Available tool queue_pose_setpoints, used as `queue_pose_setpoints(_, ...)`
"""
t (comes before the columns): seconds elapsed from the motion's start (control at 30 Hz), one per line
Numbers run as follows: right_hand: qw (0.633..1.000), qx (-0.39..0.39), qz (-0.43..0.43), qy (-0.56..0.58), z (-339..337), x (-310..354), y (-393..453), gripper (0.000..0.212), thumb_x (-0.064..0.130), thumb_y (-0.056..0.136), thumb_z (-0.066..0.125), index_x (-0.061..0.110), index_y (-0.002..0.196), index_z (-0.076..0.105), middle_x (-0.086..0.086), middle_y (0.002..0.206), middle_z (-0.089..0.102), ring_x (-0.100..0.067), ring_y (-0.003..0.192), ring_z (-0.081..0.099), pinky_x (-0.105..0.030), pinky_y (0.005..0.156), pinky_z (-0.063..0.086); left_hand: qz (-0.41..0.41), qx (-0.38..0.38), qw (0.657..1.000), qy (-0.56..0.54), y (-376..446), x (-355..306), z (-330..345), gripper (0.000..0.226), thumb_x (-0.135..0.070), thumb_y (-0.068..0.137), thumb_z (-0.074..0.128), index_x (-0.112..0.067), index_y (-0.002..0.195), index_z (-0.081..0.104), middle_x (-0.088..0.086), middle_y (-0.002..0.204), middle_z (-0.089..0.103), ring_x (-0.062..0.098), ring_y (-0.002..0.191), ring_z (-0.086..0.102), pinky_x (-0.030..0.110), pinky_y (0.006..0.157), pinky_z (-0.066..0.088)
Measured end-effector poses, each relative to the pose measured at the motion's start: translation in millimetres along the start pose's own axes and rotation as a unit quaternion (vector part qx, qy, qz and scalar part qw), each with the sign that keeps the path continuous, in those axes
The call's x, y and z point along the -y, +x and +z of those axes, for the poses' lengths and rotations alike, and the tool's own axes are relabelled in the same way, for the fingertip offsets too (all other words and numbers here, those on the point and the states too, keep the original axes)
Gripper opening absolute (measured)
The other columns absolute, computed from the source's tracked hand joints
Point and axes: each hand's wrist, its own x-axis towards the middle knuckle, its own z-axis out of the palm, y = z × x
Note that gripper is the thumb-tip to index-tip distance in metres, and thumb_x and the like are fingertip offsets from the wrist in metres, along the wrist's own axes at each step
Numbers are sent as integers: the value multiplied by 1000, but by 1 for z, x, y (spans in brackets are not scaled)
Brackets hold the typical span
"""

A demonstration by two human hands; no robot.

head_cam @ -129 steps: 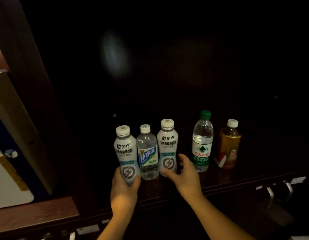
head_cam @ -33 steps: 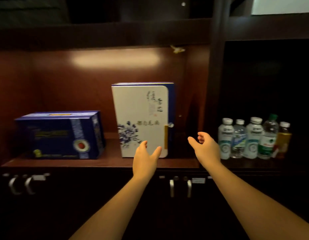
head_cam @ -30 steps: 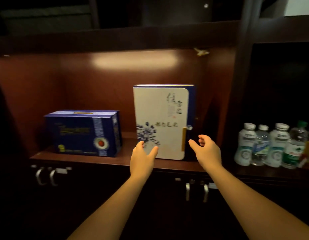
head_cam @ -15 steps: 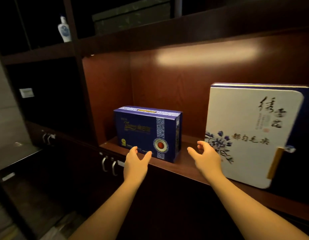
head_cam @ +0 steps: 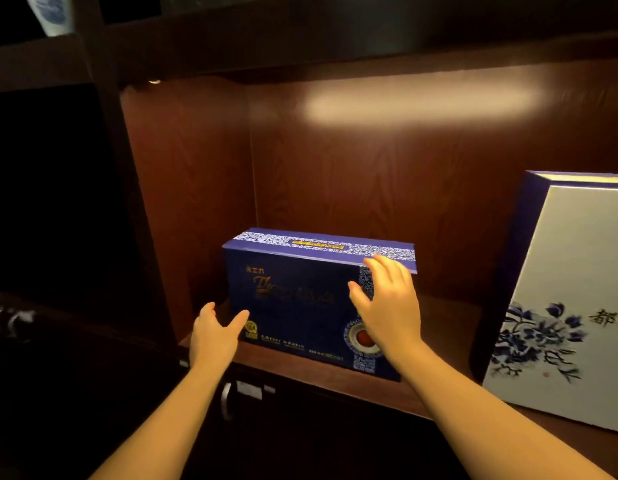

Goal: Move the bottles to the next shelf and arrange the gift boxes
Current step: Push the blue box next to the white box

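Observation:
A dark blue gift box [head_cam: 293,299] with gold lettering lies on its long side at the left end of the lit wooden shelf [head_cam: 449,317]. My left hand [head_cam: 214,337] is open at the box's lower left corner, thumb close to its front face. My right hand [head_cam: 387,306] is open in front of the box's right end, fingers spread near its top edge. Whether either hand touches the box is unclear. A tall white gift box [head_cam: 564,306] with blue flowers stands upright at the right. The bottles are out of view.
A dark upright post [head_cam: 117,174] closes the shelf bay on the left, with an unlit bay beyond it. Cabinet door handles [head_cam: 227,400] sit below the shelf edge. A blue and white vase [head_cam: 51,12] stands on the upper shelf at top left.
My view has swung left from the bottles to the gift boxes and moved closer. Both open hands have come up to the two ends of the blue box.

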Motion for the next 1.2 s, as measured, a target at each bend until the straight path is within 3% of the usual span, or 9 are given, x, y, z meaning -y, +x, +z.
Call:
queue_pose_setpoints(0.23,984,-42,-60,-162,28,-9,8,47,26,74,82,1,113,70,-16,115,70,-32,110,65,-48,102,42,15,96,992,-75,81,19,25,91,-39,72,78,-9,145,32,15,145,44,33,128,45,47,102,38)
queue_pose_setpoints(0.33,978,-39,-79,-190,28,-14,8,48,31,77,80,4,116,69,-14,116,69,-31,111,64,-45,101,43,30,149,979,-139,92,21,39,62,-22,77,76,-10,131,47,14,127,59,28,111,57,44,95,45)
queue_pose_setpoints(0.43,975,-38,-87,-203,28,-15,9,47,32,78,79,5,115,69,-13,116,70,-30,110,64,-44,100,45,49,170,969,-172,90,23,44,45,-12,84,68,-8,125,49,12,119,60,22,101,58,32,85,43)
queue_pose_setpoints(0.63,975,-44,-67,-206,17,-21,4,48,31,75,81,5,113,69,-11,113,70,-30,108,64,-44,99,45,83,162,969,-166,71,13,47,41,-14,85,67,-6,121,50,11,109,58,23,96,53,35,84,39)
queue_pose_setpoints(0.87,974,-47,-52,-216,-19,-51,-5,49,29,74,82,4,114,69,-12,113,70,-30,108,64,-45,101,44,82,168,969,-161,36,-6,72,41,-22,83,69,-12,118,51,2,109,54,15,99,44,33,83,34)
queue_pose_setpoints(1.2,974,-30,-36,-220,-58,-95,-10,49,29,76,81,4,116,68,-12,116,69,-31,110,63,-47,103,41,87,186,967,-153,2,-30,108,48,-29,83,69,-14,123,48,-1,113,53,15,103,44,36,85,37)
